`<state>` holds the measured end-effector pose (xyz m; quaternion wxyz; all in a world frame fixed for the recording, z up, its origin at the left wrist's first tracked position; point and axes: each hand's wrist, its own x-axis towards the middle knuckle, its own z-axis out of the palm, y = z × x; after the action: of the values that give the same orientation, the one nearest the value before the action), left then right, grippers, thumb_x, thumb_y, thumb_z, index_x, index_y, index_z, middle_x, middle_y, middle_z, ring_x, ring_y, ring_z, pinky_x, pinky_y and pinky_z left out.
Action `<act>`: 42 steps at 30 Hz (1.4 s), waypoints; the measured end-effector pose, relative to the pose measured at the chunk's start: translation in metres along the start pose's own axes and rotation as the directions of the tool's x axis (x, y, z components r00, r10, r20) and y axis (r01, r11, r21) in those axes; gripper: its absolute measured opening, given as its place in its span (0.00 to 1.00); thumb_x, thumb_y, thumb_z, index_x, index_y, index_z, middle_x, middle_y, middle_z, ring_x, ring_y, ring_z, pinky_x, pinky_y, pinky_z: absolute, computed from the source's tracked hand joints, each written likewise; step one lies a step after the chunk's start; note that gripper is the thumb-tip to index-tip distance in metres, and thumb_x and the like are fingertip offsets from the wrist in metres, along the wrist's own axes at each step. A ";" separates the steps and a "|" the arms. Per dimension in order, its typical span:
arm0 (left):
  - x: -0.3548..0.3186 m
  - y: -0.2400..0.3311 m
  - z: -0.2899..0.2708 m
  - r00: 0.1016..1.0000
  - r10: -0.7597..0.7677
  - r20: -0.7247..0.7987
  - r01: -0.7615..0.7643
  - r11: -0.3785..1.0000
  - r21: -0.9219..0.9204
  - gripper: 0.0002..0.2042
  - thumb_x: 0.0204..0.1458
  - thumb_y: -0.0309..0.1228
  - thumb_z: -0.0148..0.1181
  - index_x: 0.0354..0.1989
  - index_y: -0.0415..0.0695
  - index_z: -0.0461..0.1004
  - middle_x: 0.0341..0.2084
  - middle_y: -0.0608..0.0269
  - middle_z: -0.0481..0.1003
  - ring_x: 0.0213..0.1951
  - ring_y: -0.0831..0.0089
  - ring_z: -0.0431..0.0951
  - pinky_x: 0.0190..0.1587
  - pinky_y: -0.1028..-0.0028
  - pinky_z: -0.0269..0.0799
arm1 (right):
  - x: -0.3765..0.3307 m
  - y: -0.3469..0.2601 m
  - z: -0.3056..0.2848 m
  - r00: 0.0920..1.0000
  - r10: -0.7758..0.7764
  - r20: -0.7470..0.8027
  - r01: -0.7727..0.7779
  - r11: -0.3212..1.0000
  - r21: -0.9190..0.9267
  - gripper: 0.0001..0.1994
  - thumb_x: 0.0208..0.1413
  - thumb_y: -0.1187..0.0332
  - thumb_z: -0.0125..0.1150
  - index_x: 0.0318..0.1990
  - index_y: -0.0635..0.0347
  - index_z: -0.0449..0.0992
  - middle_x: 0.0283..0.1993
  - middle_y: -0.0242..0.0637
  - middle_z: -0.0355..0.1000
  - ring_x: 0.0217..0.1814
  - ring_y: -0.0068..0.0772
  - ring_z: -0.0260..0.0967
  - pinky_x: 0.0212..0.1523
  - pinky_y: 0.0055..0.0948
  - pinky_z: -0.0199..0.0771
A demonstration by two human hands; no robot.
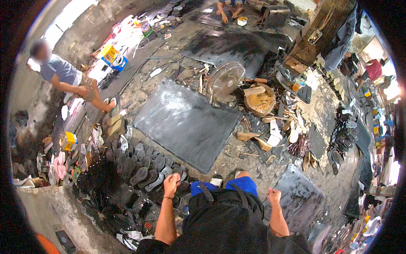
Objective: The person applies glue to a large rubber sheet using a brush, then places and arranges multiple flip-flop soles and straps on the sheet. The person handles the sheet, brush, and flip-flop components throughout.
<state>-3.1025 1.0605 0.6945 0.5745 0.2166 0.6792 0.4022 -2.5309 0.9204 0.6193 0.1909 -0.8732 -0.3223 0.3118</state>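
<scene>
The person looking down here has both arms held out in front of a black shirt and blue shorts. The left hand [172,183] is half curled, fingers loosely bent, and I can see nothing in it. The right hand [274,194] is closed into a loose fist; I can't tell whether anything is tucked inside.

Nearest the left hand are the soles [159,162], grey and dark, packed in rows on the floor, with a black heap [99,180] to their left. By the right hand lies a small dark sheet [299,190], streaked with grey. Straight ahead, a large black sheet [186,122] takes up much of the floor, shining at its far left part.

Beyond that, the way is cluttered: a round fan [227,80] stands at the sheet's far edge, just beside a wood block [259,103]. Scraps and a bundle of thin sticks [299,145] lie to the right, then rows of dark footwear [344,131]. A thick pillar [320,34] rises behind. At the left wall is a co-worker [63,76], near a yellow-and-blue box [113,58]. At the far end, another person's hand [224,19] reaches down near a small tub [242,21].
</scene>
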 end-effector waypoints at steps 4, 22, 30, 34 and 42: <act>-0.022 -0.082 -0.016 0.960 -0.244 -0.133 0.234 0.968 -0.085 0.09 0.56 0.33 0.58 0.32 0.38 0.76 0.23 0.64 0.73 0.22 0.73 0.72 0.22 0.71 0.65 | 0.078 -0.001 -0.012 0.991 0.027 0.128 -0.015 0.995 -0.094 0.15 0.54 0.61 0.61 0.20 0.57 0.81 0.20 0.46 0.74 0.24 0.47 0.74 0.31 0.42 0.72; -0.007 -0.040 0.139 0.892 -0.276 -0.359 0.220 0.957 -0.190 0.08 0.62 0.32 0.57 0.43 0.43 0.77 0.35 0.66 0.79 0.36 0.77 0.78 0.36 0.72 0.78 | 0.277 -0.272 0.043 0.850 -0.367 0.377 0.486 0.823 -0.294 0.21 0.63 0.58 0.47 0.29 0.68 0.76 0.24 0.56 0.74 0.26 0.50 0.77 0.32 0.46 0.74; -0.078 -0.146 0.182 0.761 -0.426 -0.490 0.391 0.903 -0.177 0.11 0.62 0.35 0.57 0.45 0.41 0.78 0.34 0.67 0.78 0.33 0.75 0.77 0.33 0.73 0.77 | 0.297 -0.223 0.133 0.541 -0.212 0.814 0.590 0.785 -0.188 0.19 0.53 0.55 0.59 0.27 0.65 0.79 0.32 0.57 0.75 0.36 0.58 0.75 0.38 0.50 0.72; -0.075 -0.200 0.186 0.737 -0.455 -0.500 0.434 0.885 -0.167 0.10 0.61 0.34 0.58 0.42 0.40 0.78 0.31 0.67 0.78 0.29 0.77 0.75 0.30 0.76 0.75 | 0.332 -0.197 0.183 0.553 -0.111 0.826 0.544 0.799 -0.258 0.12 0.51 0.61 0.60 0.27 0.62 0.81 0.31 0.52 0.78 0.36 0.53 0.78 0.39 0.46 0.76; 0.024 -0.254 0.102 0.885 -0.236 -0.402 0.304 0.946 0.113 0.13 0.60 0.37 0.59 0.42 0.39 0.78 0.30 0.63 0.79 0.29 0.77 0.76 0.32 0.75 0.72 | 0.333 -0.189 0.264 0.532 -0.414 0.739 0.733 0.662 -0.156 0.09 0.55 0.68 0.57 0.41 0.58 0.79 0.41 0.47 0.78 0.47 0.49 0.74 0.52 0.41 0.72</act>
<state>-2.9685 0.9610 0.4758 0.4603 0.0859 0.8339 0.2922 -2.5920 1.3189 0.3862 -0.0460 -0.5641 -0.7067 0.4245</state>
